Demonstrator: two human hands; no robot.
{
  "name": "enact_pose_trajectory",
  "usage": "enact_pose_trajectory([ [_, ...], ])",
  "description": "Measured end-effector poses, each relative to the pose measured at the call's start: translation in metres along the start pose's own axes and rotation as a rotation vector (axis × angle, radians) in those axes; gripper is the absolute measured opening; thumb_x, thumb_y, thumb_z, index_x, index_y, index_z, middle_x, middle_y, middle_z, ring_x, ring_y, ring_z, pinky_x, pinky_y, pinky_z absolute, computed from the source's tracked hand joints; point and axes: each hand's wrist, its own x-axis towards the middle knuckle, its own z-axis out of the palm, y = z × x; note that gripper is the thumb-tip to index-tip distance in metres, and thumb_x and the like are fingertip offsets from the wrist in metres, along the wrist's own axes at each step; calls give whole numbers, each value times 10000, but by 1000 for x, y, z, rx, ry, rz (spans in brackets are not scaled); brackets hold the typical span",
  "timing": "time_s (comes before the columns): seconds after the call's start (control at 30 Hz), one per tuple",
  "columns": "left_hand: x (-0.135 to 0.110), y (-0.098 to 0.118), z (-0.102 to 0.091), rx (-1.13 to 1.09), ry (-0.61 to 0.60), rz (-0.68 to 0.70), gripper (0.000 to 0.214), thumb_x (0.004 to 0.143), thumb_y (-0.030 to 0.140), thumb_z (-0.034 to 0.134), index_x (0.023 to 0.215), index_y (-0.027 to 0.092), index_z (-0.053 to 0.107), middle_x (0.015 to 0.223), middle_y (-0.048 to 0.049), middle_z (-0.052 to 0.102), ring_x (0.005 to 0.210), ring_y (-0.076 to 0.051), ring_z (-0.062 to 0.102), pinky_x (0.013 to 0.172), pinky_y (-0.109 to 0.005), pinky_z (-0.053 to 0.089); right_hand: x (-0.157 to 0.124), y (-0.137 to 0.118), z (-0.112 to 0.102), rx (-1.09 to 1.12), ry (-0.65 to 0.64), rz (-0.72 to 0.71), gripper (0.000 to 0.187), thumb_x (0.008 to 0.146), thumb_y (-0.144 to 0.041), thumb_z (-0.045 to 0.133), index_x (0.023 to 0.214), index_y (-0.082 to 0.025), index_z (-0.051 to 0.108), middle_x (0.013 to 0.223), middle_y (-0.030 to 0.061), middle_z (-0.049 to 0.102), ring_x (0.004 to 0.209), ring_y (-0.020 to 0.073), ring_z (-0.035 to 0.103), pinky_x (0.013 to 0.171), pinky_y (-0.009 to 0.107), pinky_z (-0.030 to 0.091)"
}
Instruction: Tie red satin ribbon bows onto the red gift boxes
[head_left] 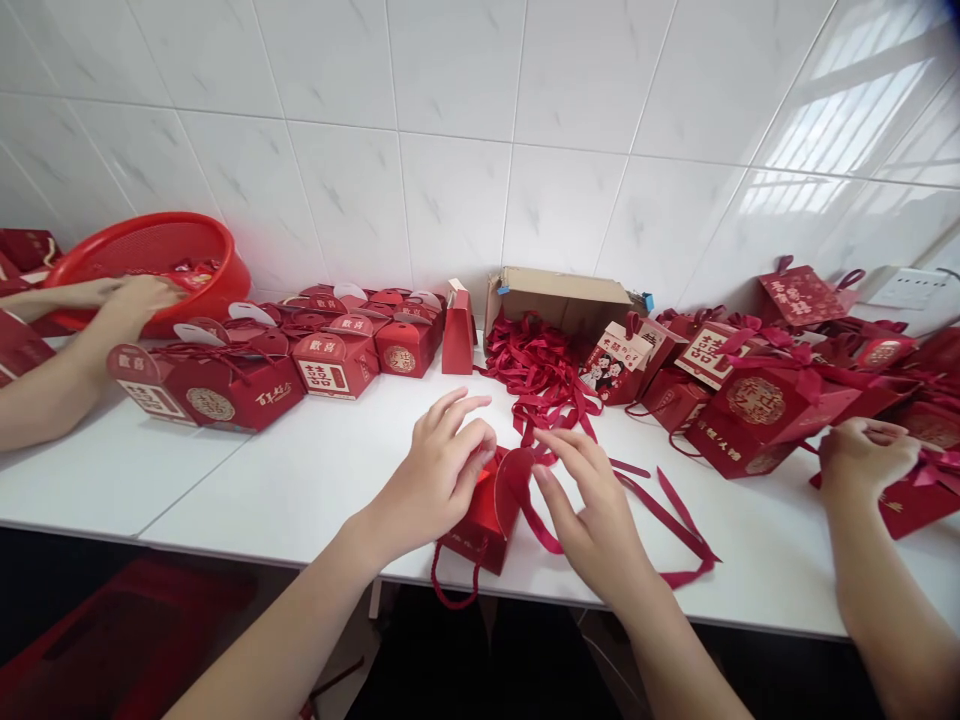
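Note:
A small red gift box [486,515] stands near the table's front edge, its rounded flap raised and a twisted cord handle [457,600] hanging over the edge. My left hand [442,460] is at the box's upper left, thumb and index finger pinched together, the other fingers stretched out. Whatever lies in that pinch is hidden. On the flap's right side, my right hand [589,500] has thumb and index finger apart. A red ribbon [541,525] loops down beside its thumb. Beyond both hands, a heap of red ribbons [536,365] spills from a cardboard box [574,285].
Several closed red gift boxes [337,360] line the table's left. More boxes with ribbon bows [757,410] crowd the right. Co-workers' hands reach in: one at a red plastic basket [232,260], another [866,455] by the right-hand boxes. Loose ribbons [675,530] trail at right.

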Motion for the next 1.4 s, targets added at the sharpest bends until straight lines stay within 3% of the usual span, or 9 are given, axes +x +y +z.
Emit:
enact_pose_trajectory([
  [0.13, 11, 14, -12, 109, 127, 72, 136, 919, 178, 385, 881, 216, 510, 1347, -85, 466, 1336, -244, 314, 1082, -477, 295, 32, -6, 12, 116, -137, -20, 217, 906, -299, 514, 1052, -220, 653, 1171, 105, 603, 1121, 251, 550, 965, 431, 439],
  [0.3, 9, 16, -24, -13, 284, -11, 104, 927, 268, 414, 978, 227, 496, 1214, -69, 552, 1204, -220, 479, 1014, -404, 390, 46, -21, 8, 503, -112, 47, 134, 890, -291, 546, 845, -197, 632, 847, 32, 682, 826, 173, 638, 778, 308, 506],
  [0.43, -11, 4, -22, -156, 80, -314, 228, 893, 433, 471, 1039, 263, 515, 1113, -42, 619, 1035, -227, 613, 737, -322, 532, 42, -34, -19, 700, -22, 61, 171, 924, -338, 496, 866, -213, 598, 884, 30, 679, 847, 173, 636, 772, 314, 498],
  [0.53, -22, -1, -17, -247, 4, -412, 280, 852, 485, 521, 1020, 262, 541, 1072, -43, 649, 951, -224, 657, 657, -290, 541, 42, -45, -32, 745, -2, 56, 230, 934, -396, 454, 836, -221, 567, 870, 41, 669, 848, 193, 633, 745, 333, 498],
  [0.7, -23, 0, -4, -283, 219, -453, 290, 885, 462, 472, 1041, 228, 540, 961, -50, 676, 788, -185, 670, 652, -271, 516, 54, -51, -13, 536, -106, 90, 234, 922, -344, 461, 743, -212, 532, 1083, 63, 626, 1058, 215, 568, 934, 408, 403],
  [0.8, -23, -1, 2, -272, 275, -462, 289, 907, 445, 434, 1071, 225, 524, 887, -35, 679, 652, -154, 632, 607, -260, 479, 61, -44, 6, 273, -336, 192, 285, 898, -262, 466, 626, -187, 509, 1255, 81, 555, 1240, 246, 451, 1068, 515, 206],
  [0.93, -24, 0, 7, -271, 263, -445, 266, 927, 409, 401, 1084, 222, 506, 835, -23, 677, 645, -157, 611, 615, -261, 452, 63, -34, 19, 118, -575, 250, 333, 887, -196, 434, 562, -179, 502, 1248, 87, 572, 1338, 239, 348, 1086, 570, 3],
  [1.23, -23, 4, 12, -296, 272, -438, 213, 928, 373, 408, 1067, 228, 478, 839, -9, 671, 661, -147, 593, 631, -254, 429, 63, -29, 15, 57, -610, 258, 340, 852, -158, 440, 515, -184, 471, 1230, 143, 592, 1309, 262, 403, 1042, 442, 265],
  [1.4, -25, 7, 13, -328, 280, -457, 229, 920, 381, 426, 1085, 231, 478, 818, -4, 658, 666, -147, 602, 623, -249, 435, 63, -27, 13, 84, -652, 303, 302, 843, -170, 464, 544, -179, 504, 1336, 116, 530, 1282, 275, 436, 1040, 412, 290],
])
